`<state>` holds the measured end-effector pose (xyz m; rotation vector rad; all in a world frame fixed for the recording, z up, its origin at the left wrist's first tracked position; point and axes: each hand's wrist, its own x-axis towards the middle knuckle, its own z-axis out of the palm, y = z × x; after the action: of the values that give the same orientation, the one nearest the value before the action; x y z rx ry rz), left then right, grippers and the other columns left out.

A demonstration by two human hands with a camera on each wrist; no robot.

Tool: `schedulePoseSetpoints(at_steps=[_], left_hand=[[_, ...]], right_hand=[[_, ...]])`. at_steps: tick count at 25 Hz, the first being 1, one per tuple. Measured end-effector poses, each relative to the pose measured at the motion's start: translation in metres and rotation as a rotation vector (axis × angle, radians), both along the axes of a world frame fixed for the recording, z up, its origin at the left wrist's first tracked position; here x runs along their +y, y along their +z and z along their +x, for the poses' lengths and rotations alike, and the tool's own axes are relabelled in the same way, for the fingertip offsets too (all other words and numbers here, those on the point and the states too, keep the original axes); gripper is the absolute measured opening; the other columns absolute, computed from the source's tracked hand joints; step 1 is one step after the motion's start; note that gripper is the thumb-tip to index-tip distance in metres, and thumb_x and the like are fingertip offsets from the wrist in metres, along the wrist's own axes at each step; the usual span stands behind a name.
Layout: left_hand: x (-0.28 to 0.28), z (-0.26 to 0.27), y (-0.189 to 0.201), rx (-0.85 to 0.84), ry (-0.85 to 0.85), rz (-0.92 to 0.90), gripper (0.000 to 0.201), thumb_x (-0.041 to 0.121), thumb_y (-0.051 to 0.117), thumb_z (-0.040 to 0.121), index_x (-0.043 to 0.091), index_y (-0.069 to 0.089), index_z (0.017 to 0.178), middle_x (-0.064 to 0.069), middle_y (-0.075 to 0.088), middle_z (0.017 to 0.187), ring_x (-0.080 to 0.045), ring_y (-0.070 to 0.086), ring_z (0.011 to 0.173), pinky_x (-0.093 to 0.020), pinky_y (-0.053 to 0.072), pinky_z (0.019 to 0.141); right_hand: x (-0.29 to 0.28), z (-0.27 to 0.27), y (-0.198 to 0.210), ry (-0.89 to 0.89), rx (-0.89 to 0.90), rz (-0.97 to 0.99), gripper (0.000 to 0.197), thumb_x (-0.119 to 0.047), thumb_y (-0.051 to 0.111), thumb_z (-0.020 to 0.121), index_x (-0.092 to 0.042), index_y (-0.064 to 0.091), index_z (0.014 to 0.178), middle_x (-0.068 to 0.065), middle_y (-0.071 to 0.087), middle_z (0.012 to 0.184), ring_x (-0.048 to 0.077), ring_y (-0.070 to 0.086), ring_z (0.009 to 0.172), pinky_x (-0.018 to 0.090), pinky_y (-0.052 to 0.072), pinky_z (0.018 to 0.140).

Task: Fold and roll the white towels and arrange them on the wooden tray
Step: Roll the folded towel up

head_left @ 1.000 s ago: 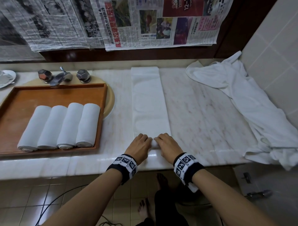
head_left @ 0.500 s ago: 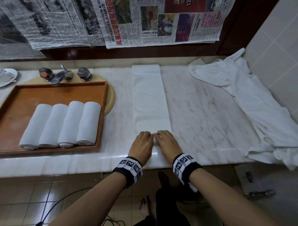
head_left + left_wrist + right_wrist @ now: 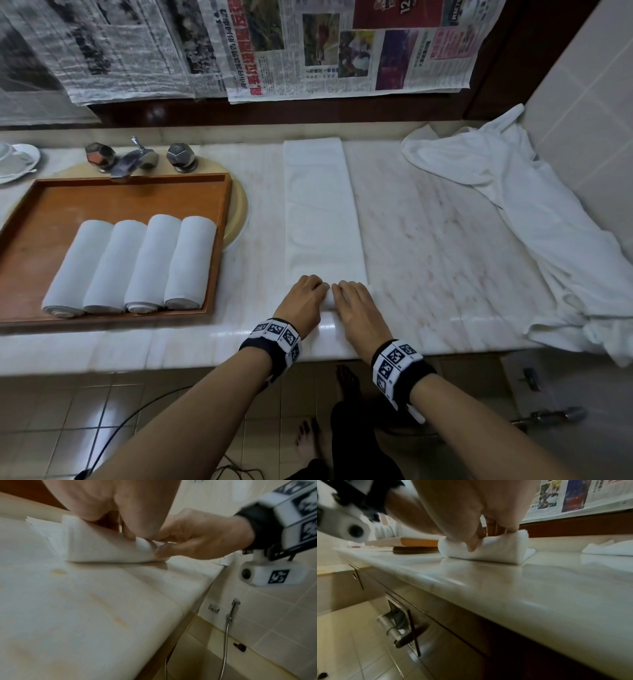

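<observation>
The right hand (image 3: 471,513) curls its fingers (image 3: 471,543) over a small rolled white towel (image 3: 496,550) near the front edge of the shiny counter (image 3: 539,588). A wooden tray (image 3: 418,542) sits behind it.

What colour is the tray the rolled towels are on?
Reddish-brown wood; the tray shows best in the head view.
</observation>
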<state>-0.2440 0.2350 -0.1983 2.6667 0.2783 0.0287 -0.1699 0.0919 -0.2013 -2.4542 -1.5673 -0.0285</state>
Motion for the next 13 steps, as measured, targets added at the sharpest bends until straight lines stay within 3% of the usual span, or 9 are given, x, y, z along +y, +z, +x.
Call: schedulePoseSetpoints(at_steps=[3,7,10,13], left_hand=[[-0.007,-0.003,0.000,-0.022,0.066,0.013,0.044,-0.011,0.050,0.081,0.001,0.059,0.122,-0.015,0.054,0.121,-0.030,0.048,0.113,-0.033,0.045,0.094],[-0.020,-0.023,-0.011,-0.198,0.070,-0.014,0.052,-0.013,0.064,0.069,0.000,0.059,0.119,-0.015,0.057,0.112,-0.025,0.045,0.105,-0.032,0.048,0.089],[-0.015,-0.022,-0.014,-0.161,0.032,-0.039,0.050,-0.011,0.058,0.066,-0.001,0.060,0.115,-0.016,0.059,0.107,-0.026,0.045,0.100,-0.030,0.041,0.092],[-0.005,-0.008,-0.009,-0.009,0.026,-0.019,0.045,-0.008,0.051,0.065,-0.001,0.062,0.109,-0.016,0.059,0.101,-0.032,0.052,0.092,-0.042,0.047,0.086]], right_hand=[[0.007,0.012,0.000,-0.018,0.107,0.076,0.039,0.002,0.052,0.073,0.001,0.065,0.110,0.015,0.065,0.103,0.032,0.063,0.094,0.039,0.054,0.088],[0.010,0.021,0.005,0.025,0.301,-0.079,0.047,0.013,0.052,0.074,-0.003,0.059,0.118,0.012,0.058,0.113,0.030,0.052,0.104,0.035,0.038,0.096],[0.005,0.015,0.003,-0.028,0.231,-0.030,0.040,0.011,0.054,0.073,-0.001,0.061,0.111,0.013,0.059,0.104,0.029,0.050,0.096,0.038,0.043,0.091],[0.000,0.007,-0.009,-0.038,0.074,0.030,0.042,0.004,0.050,0.076,0.001,0.060,0.117,0.013,0.061,0.107,0.026,0.053,0.100,0.044,0.045,0.100]])
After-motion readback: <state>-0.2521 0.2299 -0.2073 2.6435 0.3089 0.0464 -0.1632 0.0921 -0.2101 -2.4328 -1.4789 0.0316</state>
